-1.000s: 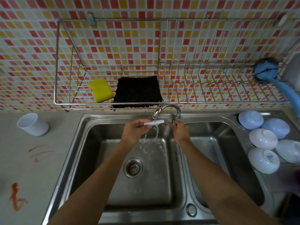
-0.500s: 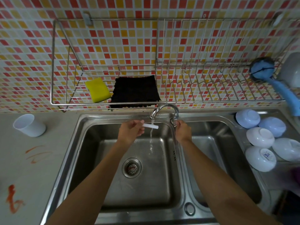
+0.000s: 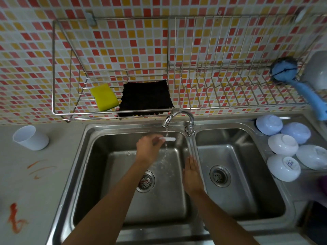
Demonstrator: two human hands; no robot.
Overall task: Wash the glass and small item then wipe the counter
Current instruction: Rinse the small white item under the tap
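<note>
My left hand (image 3: pixel 149 148) pinches a small white stick-shaped item (image 3: pixel 168 139) and holds it under the thin stream from the faucet (image 3: pixel 178 116), above the left sink basin (image 3: pixel 99 165). With its fingers straight, my right hand (image 3: pixel 192 171) hovers over the divider between the two basins and holds nothing. A white cup (image 3: pixel 31 137) lies tilted on the grey counter (image 3: pixel 35 191) at the left. Red-orange smears (image 3: pixel 15 218) mark the counter near its front and middle left.
A wire rack (image 3: pixel 230 106) on the tiled wall holds a yellow sponge (image 3: pixel 104 97) and a black cloth (image 3: pixel 146 98). A blue brush (image 3: pixel 299 84) hangs at the rack's right end. Several upturned white bowls (image 3: pixel 283 167) sit on the drainboard right of the right basin (image 3: pixel 238 174).
My right hand left the faucet handle and dropped down toward me over the divider, fingers now straight. The water stream is thinner. My left hand still holds the white item under it.
</note>
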